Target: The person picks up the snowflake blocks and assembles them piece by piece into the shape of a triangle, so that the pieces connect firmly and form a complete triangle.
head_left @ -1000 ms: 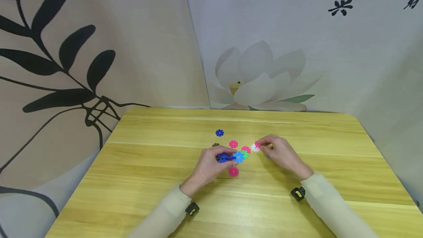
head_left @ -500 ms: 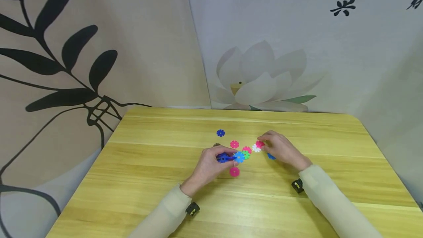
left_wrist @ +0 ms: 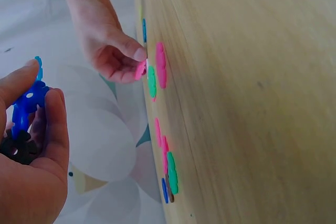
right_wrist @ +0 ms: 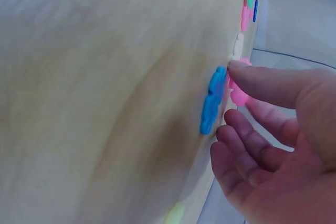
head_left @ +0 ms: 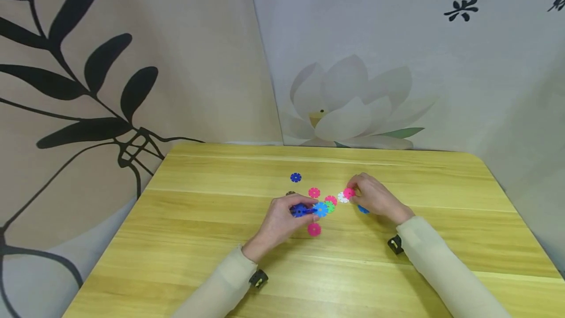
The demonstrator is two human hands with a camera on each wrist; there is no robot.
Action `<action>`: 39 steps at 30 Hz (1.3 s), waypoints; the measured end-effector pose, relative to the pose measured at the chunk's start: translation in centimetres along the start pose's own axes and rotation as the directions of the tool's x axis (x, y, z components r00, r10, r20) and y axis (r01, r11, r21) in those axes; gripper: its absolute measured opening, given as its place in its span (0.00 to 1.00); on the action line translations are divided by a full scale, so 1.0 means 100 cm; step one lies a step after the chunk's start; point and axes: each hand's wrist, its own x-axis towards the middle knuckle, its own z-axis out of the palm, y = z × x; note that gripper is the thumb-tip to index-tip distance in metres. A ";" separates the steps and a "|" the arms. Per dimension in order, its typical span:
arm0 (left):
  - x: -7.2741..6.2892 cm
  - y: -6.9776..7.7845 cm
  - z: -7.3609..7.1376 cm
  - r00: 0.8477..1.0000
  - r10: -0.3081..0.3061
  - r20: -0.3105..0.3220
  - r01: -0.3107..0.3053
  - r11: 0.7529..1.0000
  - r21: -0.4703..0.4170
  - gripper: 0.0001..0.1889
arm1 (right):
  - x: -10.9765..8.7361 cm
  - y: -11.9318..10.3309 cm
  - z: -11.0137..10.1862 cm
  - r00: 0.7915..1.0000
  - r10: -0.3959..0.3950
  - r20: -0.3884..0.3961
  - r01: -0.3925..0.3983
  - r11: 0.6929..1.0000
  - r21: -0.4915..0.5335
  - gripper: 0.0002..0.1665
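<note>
My left hand (head_left: pixel 275 220) holds a joined group of notched plastic snowflake discs. Within it are a dark blue disc (head_left: pixel 298 210), a light blue disc (head_left: pixel 321 209) and, in the left wrist view, a black disc (left_wrist: pixel 18 150). Thumb and fingers grip the group from both sides, hiding part of it. My right hand (head_left: pixel 377 200) pinches a pink snowflake disc (head_left: pixel 348 193) between thumb and forefinger, with the other fingers loosely bent. Just behind that pink disc is a white disc (head_left: pixel 342 198). Close under the right hand lies a blue disc (right_wrist: pixel 212 100).
Loose discs lie on the wooden table (head_left: pixel 198 239): a green disc (head_left: pixel 329 206) over a pink one, a pink disc (head_left: pixel 314 229) nearer me, a dark blue disc (head_left: pixel 295 177) farther back, and a partly hidden brown disc (head_left: pixel 290 193). A yellow disc (right_wrist: pixel 175 213) shows in the right wrist view.
The pink disc in my right hand has turned its face more toward the head camera and shifted slightly right. More of the blue disc beneath that hand shows. My left hand keeps its hold.
</note>
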 end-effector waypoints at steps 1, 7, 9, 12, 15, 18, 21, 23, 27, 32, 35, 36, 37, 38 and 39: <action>0.000 0.000 0.000 1.000 -0.001 0.000 0.001 1.000 -0.002 0.16 | 0.000 0.000 0.000 1.000 0.014 0.001 -0.014 1.000 0.016 0.11; 0.001 0.000 0.002 1.000 -0.021 -0.002 0.021 1.000 -0.021 0.16 | -0.005 0.001 0.000 0.999 0.052 -0.012 -0.051 0.994 0.093 0.09; 0.001 0.000 0.002 1.000 -0.030 -0.001 0.030 0.999 -0.025 0.16 | -0.007 0.001 0.000 0.998 0.046 -0.031 -0.042 0.994 0.099 0.08; 0.001 -0.001 0.003 0.999 -0.051 0.001 0.051 0.998 -0.028 0.16 | -0.012 -0.001 0.000 0.997 0.042 -0.063 -0.035 0.993 0.112 0.07; 0.002 0.000 0.003 0.997 -0.071 0.000 0.071 0.997 -0.031 0.16 | -0.018 -0.004 0.000 0.995 0.040 -0.092 -0.027 0.990 0.135 0.06; 0.002 0.001 0.004 0.997 -0.075 -0.003 0.075 0.997 -0.032 0.16 | -0.023 -0.010 -0.002 0.992 0.031 -0.123 -0.010 0.985 0.172 0.05; 0.003 0.001 0.004 0.997 -0.071 -0.006 0.070 0.997 -0.036 0.16 | -0.029 -0.016 -0.002 0.989 0.021 -0.149 0.012 0.976 0.216 0.04; 0.003 0.001 0.004 0.998 -0.070 -0.005 0.069 0.997 -0.039 0.16 | -0.033 -0.020 -0.003 0.987 0.020 -0.157 0.019 0.969 0.247 0.04; 0.003 0.000 0.005 0.996 -0.084 -0.003 0.084 0.996 -0.043 0.17 | -0.038 -0.028 -0.002 0.987 0.031 -0.155 0.016 0.955 0.296 0.05; 0.005 -0.001 0.006 0.995 -0.096 0.004 0.096 0.994 -0.045 0.17 | -0.045 -0.037 -0.004 0.988 0.039 -0.152 0.013 0.945 0.326 0.06; 0.006 -0.001 0.007 0.995 -0.097 0.011 0.098 0.994 -0.052 0.17 | -0.048 -0.042 -0.005 0.988 0.036 -0.147 0.018 0.936 0.352 0.06; 0.006 -0.001 0.008 0.995 -0.100 0.013 0.100 0.994 -0.053 0.17 | -0.049 -0.043 -0.005 0.989 0.032 -0.146 0.023 0.932 0.362 0.06; 0.006 -0.001 0.008 0.994 -0.104 0.015 0.105 0.993 -0.054 0.17 | -0.050 -0.045 -0.005 0.989 0.028 -0.143 0.027 0.928 0.373 0.06; 0.006 -0.001 0.008 0.994 -0.106 0.016 0.107 0.993 -0.056 0.17 | -0.051 -0.046 -0.005 0.990 0.023 -0.142 0.034 0.922 0.386 0.06; 0.007 0.000 0.008 0.994 -0.108 0.018 0.109 0.992 -0.057 0.17 | -0.052 -0.047 -0.005 0.990 0.018 -0.142 0.040 0.916 0.399 0.06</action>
